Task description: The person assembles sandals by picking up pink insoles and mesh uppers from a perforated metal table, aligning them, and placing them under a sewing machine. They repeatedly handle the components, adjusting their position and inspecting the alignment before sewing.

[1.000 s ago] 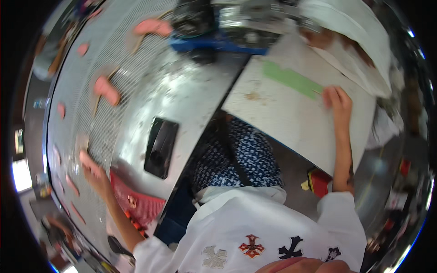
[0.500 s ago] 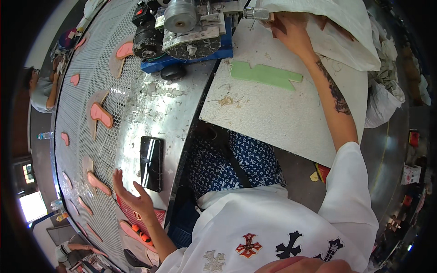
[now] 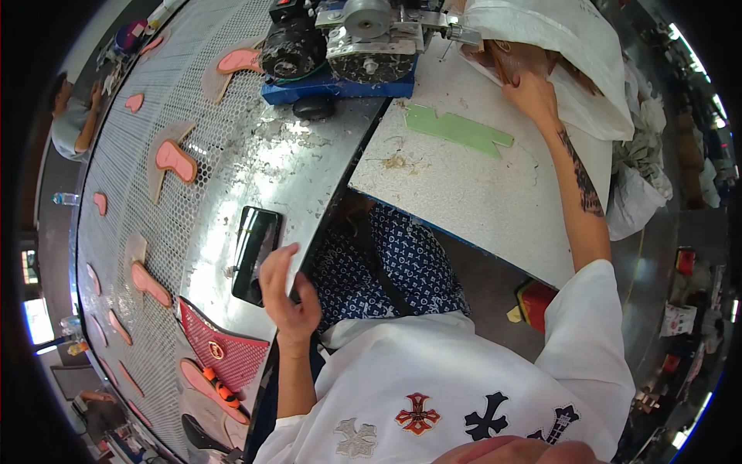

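Observation:
My right hand [image 3: 533, 99] is at the mouth of a white woven sack [image 3: 553, 27], its fingers closed on the edge of a brown, glossy flat piece [image 3: 506, 60]. More brown pieces lie inside, partly hidden by the sack. My left hand [image 3: 287, 298] is raised with nothing in it, thumb and fingers apart, beside a black phone [image 3: 256, 254] on the metal table edge. A green notched strip [image 3: 460, 130] lies on the white board [image 3: 464, 197] between my arms.
A machine on a blue base [image 3: 340, 89] stands at the far middle. Pink sole-shaped pieces [image 3: 176, 160] lie on the mesh conveyor [image 3: 209, 127] at left. A red perforated piece [image 3: 224, 352] and an orange-handled tool [image 3: 222, 388] lie near left. Another person [image 3: 71, 127] sits across the conveyor.
My left hand has moved right, from over the conveyor side to beside the phone. The right hand has drawn back toward me, to the brown piece at the sack's mouth. The view has shifted.

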Demonstrator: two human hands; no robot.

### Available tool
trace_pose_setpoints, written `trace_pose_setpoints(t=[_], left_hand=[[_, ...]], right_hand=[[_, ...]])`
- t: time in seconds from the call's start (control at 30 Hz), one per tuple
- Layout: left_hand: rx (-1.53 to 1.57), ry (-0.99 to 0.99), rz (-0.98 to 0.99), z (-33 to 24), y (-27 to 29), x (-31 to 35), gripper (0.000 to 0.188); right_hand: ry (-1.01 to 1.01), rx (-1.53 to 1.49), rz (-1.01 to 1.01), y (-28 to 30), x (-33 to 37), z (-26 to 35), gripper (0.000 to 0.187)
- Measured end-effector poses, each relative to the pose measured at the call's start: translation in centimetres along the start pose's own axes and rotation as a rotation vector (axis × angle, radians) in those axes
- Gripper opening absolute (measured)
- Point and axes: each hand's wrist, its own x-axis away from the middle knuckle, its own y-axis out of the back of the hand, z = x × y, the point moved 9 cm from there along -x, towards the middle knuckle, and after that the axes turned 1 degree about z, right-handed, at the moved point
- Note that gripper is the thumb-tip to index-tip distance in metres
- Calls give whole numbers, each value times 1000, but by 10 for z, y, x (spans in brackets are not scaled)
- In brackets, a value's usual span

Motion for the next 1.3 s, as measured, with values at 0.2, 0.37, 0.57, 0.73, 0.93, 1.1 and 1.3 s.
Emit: trace_pose_setpoints(t=[0.2, 0.37, 0.57, 0.73, 0.93, 1.1, 1.3], left_hand=[[394, 43, 227, -31, -65, 3, 51], [1340, 789, 375, -39, -147, 16, 61], [1538, 933, 390, -33, -174, -14, 71], [1368, 838, 353, -26, -174, -37, 43], [1144, 766, 527, -44, -192, -58, 39], [918, 631, 594, -44, -212, -49, 34], [1151, 825, 350, -24, -208, -44, 36]], right_hand=[[-65, -344, 59, 59, 84, 30, 21], [266, -765, 143, 100, 182, 123, 14], [829, -620, 352, 100, 254, 210, 25], [695, -663, 293, 106, 230, 187, 34], [567, -783, 228, 88, 213, 165, 26], [506, -807, 346, 67, 218, 159, 24], [218, -682, -180, 88, 207, 131, 47]])
